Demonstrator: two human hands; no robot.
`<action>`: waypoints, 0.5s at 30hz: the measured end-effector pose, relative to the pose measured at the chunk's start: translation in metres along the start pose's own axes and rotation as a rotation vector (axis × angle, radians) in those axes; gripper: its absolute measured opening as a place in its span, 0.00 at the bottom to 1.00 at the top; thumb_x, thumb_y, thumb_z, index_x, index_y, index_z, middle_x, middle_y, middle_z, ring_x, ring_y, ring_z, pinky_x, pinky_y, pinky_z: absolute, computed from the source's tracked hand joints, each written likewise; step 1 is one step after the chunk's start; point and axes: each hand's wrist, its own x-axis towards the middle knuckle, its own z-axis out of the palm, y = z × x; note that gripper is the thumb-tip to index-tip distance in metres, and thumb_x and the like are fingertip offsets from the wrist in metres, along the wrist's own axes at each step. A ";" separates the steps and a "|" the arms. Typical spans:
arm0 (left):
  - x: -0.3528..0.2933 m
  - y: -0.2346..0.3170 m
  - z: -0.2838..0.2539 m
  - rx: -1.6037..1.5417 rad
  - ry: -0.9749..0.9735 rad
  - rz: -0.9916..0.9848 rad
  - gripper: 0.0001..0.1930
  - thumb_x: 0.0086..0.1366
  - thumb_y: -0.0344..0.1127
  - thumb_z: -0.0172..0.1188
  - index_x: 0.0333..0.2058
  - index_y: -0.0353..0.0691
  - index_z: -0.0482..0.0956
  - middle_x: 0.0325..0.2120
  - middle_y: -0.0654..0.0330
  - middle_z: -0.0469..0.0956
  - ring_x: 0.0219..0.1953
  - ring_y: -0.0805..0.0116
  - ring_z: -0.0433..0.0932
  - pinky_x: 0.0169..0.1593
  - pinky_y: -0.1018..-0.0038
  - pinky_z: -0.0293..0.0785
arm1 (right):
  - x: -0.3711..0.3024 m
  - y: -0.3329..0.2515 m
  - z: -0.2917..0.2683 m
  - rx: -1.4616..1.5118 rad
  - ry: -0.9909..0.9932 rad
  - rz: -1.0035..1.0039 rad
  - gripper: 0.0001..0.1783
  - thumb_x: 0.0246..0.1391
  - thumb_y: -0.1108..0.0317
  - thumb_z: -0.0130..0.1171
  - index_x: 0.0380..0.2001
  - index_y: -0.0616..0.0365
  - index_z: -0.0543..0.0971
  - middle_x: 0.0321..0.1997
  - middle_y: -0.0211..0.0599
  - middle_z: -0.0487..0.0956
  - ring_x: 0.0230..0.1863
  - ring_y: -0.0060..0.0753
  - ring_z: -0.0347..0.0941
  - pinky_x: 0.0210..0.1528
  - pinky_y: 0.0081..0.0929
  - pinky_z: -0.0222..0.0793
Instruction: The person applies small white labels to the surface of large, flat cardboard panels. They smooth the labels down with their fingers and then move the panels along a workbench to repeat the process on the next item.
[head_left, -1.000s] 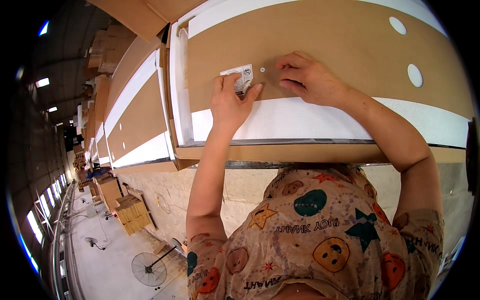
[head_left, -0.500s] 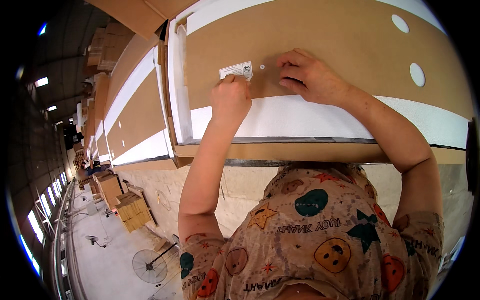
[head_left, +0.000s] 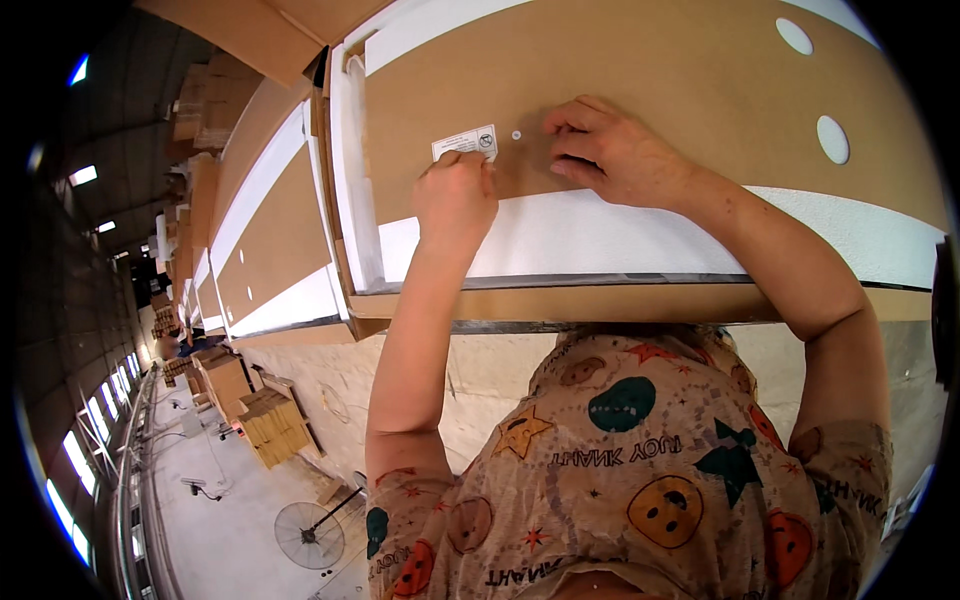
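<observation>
My left hand (head_left: 456, 200) is closed in a fist over the lower edge of a small white printed label (head_left: 466, 142). The label lies on a brown cardboard panel (head_left: 660, 85); the hand hides its lower part, and whatever the fingers may grip is out of sight. To the right, my right hand (head_left: 622, 155) hovers over or rests lightly on the panel, fingers bent and thumb apart, with nothing visible between them. Between the hands sits a small white round spot (head_left: 516, 135) on the cardboard.
White foam strips (head_left: 600, 240) border the panel inside an open carton (head_left: 560, 303). Two white ovals, one of them the lower oval (head_left: 832, 140), mark its right side. More cartons (head_left: 275, 240) line up leftward. A floor fan (head_left: 309, 535) and stacked cardboard (head_left: 280, 428) stand below left.
The whole view has shifted slightly. Both hands keep nearly the same pose and place by the label, the left one still closed over its lower edge.
</observation>
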 end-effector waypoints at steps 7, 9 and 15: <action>0.001 -0.007 -0.004 -0.079 -0.028 -0.013 0.03 0.51 0.29 0.62 0.26 0.37 0.80 0.22 0.53 0.76 0.26 0.53 0.77 0.31 0.63 0.75 | 0.001 -0.001 -0.002 -0.005 0.003 -0.008 0.03 0.49 0.71 0.62 0.26 0.58 0.78 0.44 0.31 0.72 0.45 0.36 0.68 0.45 0.32 0.69; 0.001 -0.007 -0.004 -0.103 -0.043 -0.029 0.03 0.51 0.28 0.62 0.25 0.37 0.80 0.23 0.53 0.77 0.26 0.53 0.77 0.31 0.63 0.75 | 0.001 -0.001 0.000 0.006 0.012 -0.004 0.04 0.49 0.71 0.62 0.26 0.59 0.78 0.44 0.31 0.72 0.45 0.36 0.68 0.46 0.32 0.69; 0.003 -0.001 0.002 0.014 -0.004 0.032 0.02 0.52 0.29 0.62 0.24 0.37 0.80 0.22 0.54 0.76 0.25 0.53 0.77 0.31 0.63 0.75 | 0.002 0.000 -0.003 0.017 0.006 0.001 0.03 0.48 0.72 0.62 0.26 0.59 0.78 0.43 0.31 0.73 0.45 0.37 0.68 0.46 0.32 0.69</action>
